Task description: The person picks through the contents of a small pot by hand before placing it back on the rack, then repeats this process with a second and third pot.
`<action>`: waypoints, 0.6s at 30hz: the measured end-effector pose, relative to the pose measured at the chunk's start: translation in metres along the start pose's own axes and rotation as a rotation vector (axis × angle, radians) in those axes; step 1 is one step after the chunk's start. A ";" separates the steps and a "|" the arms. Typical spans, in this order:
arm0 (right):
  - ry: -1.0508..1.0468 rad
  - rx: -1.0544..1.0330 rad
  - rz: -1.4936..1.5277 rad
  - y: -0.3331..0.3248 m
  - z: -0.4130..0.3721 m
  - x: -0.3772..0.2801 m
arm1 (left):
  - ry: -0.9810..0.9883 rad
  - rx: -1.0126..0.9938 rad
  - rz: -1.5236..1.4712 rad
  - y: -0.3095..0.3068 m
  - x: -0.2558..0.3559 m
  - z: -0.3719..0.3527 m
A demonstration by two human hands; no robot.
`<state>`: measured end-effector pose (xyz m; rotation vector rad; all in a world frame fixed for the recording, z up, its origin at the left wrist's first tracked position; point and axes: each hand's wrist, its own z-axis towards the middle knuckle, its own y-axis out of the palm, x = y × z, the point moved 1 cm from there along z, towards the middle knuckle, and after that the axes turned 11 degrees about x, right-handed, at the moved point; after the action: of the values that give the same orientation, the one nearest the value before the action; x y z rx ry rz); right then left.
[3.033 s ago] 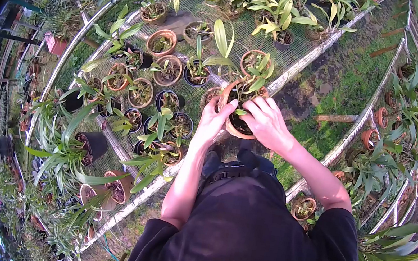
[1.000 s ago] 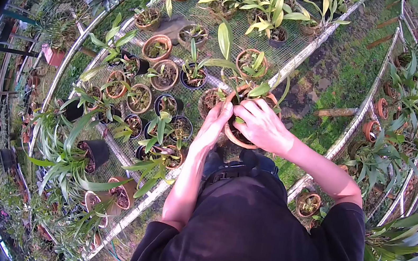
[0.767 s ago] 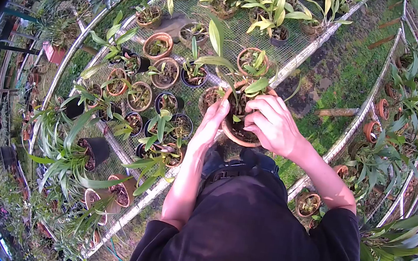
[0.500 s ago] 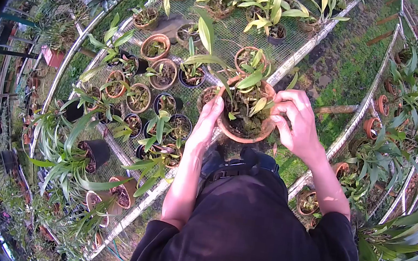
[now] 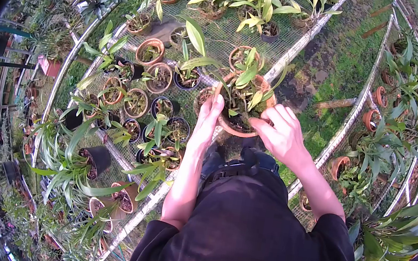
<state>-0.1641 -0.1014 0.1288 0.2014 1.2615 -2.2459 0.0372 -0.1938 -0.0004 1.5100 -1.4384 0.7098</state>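
Note:
A terracotta flower pot point(image 5: 235, 129) is held up in front of my body, over the edge of the mesh bench. In it grows a leafy plant point(image 5: 247, 75) with long green leaves and some yellowish ones, in dark, mossy potting material. My left hand point(image 5: 207, 118) grips the pot's left side, thumb up against the rim. At the right side, my right hand point(image 5: 282, 134) reaches over the rim with thumb and fingers drawn together at the potting material. What those fingertips pinch, if anything, is hidden.
Several terracotta and black plastic pots stand on the mesh bench point(image 5: 209, 32) to the left and ahead, among them an orange-rimmed pot point(image 5: 150, 52). A black pot point(image 5: 94, 161) lies tilted at lower left. Another plant bench point(image 5: 352, 121) runs along the right, past grass.
My right hand has moved from the pot's upper right rim down and inward to its lower right interior. My left hand keeps its hold, and the view has shifted slightly.

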 end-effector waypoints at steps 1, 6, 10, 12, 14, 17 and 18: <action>-0.050 -0.012 -0.008 0.005 0.005 -0.003 | 0.042 -0.065 -0.005 0.015 0.022 -0.011; -0.285 -0.057 -0.109 0.030 0.015 -0.004 | -0.004 -0.143 0.054 0.023 0.033 -0.019; -0.277 -0.151 -0.129 0.044 0.015 0.000 | -0.025 -0.144 0.154 0.026 0.042 -0.032; -0.273 -0.163 -0.095 0.045 0.019 -0.001 | -0.018 -0.214 0.162 0.025 0.045 -0.031; -0.275 -0.183 -0.046 0.044 0.023 -0.002 | -0.087 -0.184 0.095 0.021 0.044 -0.033; -0.306 -0.110 -0.065 0.042 0.030 -0.001 | -0.101 -0.189 0.092 0.020 0.045 -0.034; -0.276 -0.187 -0.025 0.039 0.033 -0.002 | -0.089 -0.196 0.107 0.019 0.043 -0.033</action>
<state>-0.1377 -0.1439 0.1186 -0.1889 1.3163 -2.0743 0.0317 -0.1820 0.0557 1.3360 -1.6168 0.5528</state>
